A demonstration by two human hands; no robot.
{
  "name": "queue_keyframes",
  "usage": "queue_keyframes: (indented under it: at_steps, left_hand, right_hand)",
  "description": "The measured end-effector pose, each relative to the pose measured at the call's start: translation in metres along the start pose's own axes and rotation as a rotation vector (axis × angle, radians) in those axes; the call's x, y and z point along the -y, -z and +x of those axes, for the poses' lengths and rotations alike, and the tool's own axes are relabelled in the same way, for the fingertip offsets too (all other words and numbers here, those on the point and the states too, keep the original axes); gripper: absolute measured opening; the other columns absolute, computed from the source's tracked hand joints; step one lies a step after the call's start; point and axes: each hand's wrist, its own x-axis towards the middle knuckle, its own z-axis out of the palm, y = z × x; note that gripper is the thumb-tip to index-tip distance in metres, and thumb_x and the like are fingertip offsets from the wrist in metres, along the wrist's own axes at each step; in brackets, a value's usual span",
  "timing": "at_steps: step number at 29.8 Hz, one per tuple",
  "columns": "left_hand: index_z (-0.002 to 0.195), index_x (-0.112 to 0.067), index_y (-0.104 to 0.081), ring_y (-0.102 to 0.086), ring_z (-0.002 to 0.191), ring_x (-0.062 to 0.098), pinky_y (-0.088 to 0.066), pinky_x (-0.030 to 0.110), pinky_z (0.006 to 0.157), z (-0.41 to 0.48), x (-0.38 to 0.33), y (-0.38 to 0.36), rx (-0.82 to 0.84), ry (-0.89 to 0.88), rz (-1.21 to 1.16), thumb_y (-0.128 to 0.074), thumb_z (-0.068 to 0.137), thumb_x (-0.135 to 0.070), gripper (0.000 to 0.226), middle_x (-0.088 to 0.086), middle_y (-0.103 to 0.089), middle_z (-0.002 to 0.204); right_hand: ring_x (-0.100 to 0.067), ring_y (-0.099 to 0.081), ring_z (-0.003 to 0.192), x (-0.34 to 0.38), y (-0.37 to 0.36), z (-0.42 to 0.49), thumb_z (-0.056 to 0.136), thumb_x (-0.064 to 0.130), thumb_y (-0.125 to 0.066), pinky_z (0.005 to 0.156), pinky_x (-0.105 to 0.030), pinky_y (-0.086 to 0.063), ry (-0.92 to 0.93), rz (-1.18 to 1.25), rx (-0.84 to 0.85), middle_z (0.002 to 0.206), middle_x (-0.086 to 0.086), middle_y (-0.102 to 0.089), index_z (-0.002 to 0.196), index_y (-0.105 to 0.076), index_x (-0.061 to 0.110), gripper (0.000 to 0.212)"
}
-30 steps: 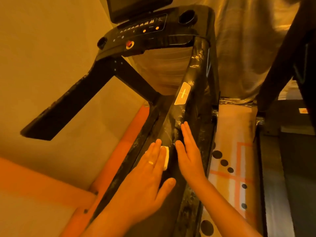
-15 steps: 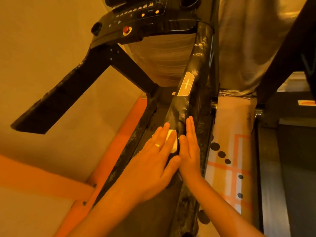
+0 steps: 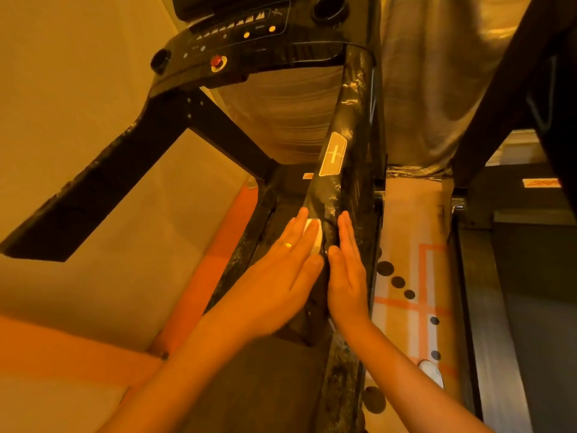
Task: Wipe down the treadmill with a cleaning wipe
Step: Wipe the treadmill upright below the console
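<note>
A black treadmill stands in front of me, its console (image 3: 243, 35) at the top and its right handrail (image 3: 346, 170) sloping down toward me, streaked with pale smears. My left hand (image 3: 281, 276) lies flat on the rail's left side with straight fingers, pressing a small white wipe (image 3: 315, 240) against it; only the wipe's edge shows past the fingers. My right hand (image 3: 346, 270) rests flat and open on the rail just to the right, fingers together. A tan sticker (image 3: 333, 154) sits on the rail above both hands.
The left handrail (image 3: 93, 189) juts out toward the lower left. A patterned floor mat (image 3: 415, 276) with dots and orange lines lies to the right. Another dark machine (image 3: 530, 245) stands at far right. A draped sheet (image 3: 437, 89) hangs behind. Orange floor strip (image 3: 215, 260) at left.
Both hands have slid up the right handrail toward the sticker, the left one carrying the wipe along. The view has moved closer to the console.
</note>
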Motion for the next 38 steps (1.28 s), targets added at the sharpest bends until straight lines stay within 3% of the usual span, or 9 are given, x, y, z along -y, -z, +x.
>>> queue_keyframes:
  at_steps: [3,11,14,16,17,21,25,29,38]
  left_hand:
    - [0.16,-0.034,0.002,0.019,0.146,-0.008,0.005,0.011,0.11,0.021,0.003,0.005,0.007,-0.01,-0.001,-0.019,0.107,-0.049,0.059,-0.02,0.023,0.162]
    - [0.155,-0.044,0.006,0.022,0.141,-0.016,0.008,-0.002,0.102,-0.019,0.002,-0.002,0.005,-0.022,-0.053,-0.015,0.104,-0.055,0.057,-0.034,0.027,0.156]
    - [0.157,-0.039,-0.021,0.009,0.147,-0.011,-0.002,0.013,0.117,0.01,0.002,-0.001,-0.053,-0.008,-0.128,-0.019,0.103,-0.055,0.056,-0.024,0.007,0.164]
    - [0.142,-0.033,-0.055,-0.012,0.149,-0.004,-0.019,0.034,0.125,0.031,0.003,0.0,-0.188,0.02,-0.226,-0.037,0.105,-0.051,0.045,-0.016,-0.024,0.162]
    - [0.136,-0.032,-0.061,-0.019,0.149,-0.001,-0.025,0.042,0.123,0.038,0.004,0.0,-0.231,0.033,-0.234,-0.047,0.102,-0.049,0.04,-0.015,-0.034,0.158]
    - [0.141,-0.029,-0.055,-0.027,0.147,0.006,-0.033,0.043,0.119,0.034,0.004,-0.007,-0.264,-0.01,-0.102,-0.043,0.098,-0.04,0.046,-0.008,-0.041,0.155]
    - [0.14,-0.027,-0.056,-0.029,0.144,0.001,-0.03,0.028,0.118,0.028,0.008,-0.011,-0.324,-0.026,-0.162,-0.042,0.099,-0.026,0.043,-0.011,-0.042,0.152]
    - [0.144,-0.023,-0.051,-0.03,0.145,0.005,-0.03,0.03,0.12,0.053,0.006,-0.004,-0.32,0.01,-0.171,-0.048,0.104,-0.01,0.042,-0.008,-0.038,0.155]
    - [0.147,-0.031,-0.042,-0.024,0.147,0.003,-0.023,0.024,0.12,0.029,0.006,-0.006,-0.276,0.002,-0.102,-0.045,0.106,-0.015,0.044,-0.016,-0.026,0.157]
  right_hand:
    - [0.003,-0.016,0.151,0.0,0.002,0.001,0.098,0.05,-0.031,0.126,-0.035,-0.019,-0.017,-0.014,0.017,0.165,0.018,-0.018,0.148,-0.02,0.048,0.051]
    - [0.004,-0.014,0.151,0.0,0.002,0.001,0.098,0.051,-0.031,0.124,-0.026,-0.017,-0.023,0.003,0.032,0.165,0.02,-0.016,0.149,-0.019,0.046,0.053]
    - [0.001,-0.016,0.151,-0.002,0.0,0.001,0.099,0.05,-0.033,0.125,-0.035,-0.019,-0.024,0.034,0.009,0.165,0.019,-0.019,0.15,-0.022,0.046,0.052]
    - [0.001,-0.017,0.151,-0.002,0.0,0.0,0.099,0.049,-0.034,0.125,-0.038,-0.02,-0.03,0.043,0.006,0.165,0.02,-0.02,0.15,-0.022,0.047,0.052]
    - [0.001,-0.018,0.151,-0.002,0.0,0.0,0.099,0.049,-0.034,0.125,-0.038,-0.02,-0.032,0.045,0.008,0.165,0.02,-0.021,0.15,-0.022,0.048,0.052]
    - [0.004,-0.017,0.15,-0.001,0.003,0.001,0.098,0.051,-0.033,0.124,-0.03,-0.02,-0.036,0.013,0.025,0.164,0.022,-0.019,0.149,-0.021,0.048,0.053]
    - [0.004,-0.017,0.15,-0.001,0.003,0.002,0.097,0.051,-0.033,0.123,-0.023,-0.02,-0.033,0.001,0.026,0.164,0.02,-0.02,0.149,-0.022,0.047,0.053]
    - [0.004,-0.017,0.15,0.001,0.004,0.002,0.097,0.05,-0.033,0.12,-0.016,-0.02,-0.03,-0.002,0.023,0.163,0.021,-0.02,0.149,-0.022,0.045,0.053]
    - [0.006,-0.015,0.15,0.002,0.005,0.002,0.096,0.053,-0.032,0.12,-0.016,-0.02,-0.059,0.009,0.05,0.164,0.023,-0.017,0.149,-0.019,0.048,0.054]
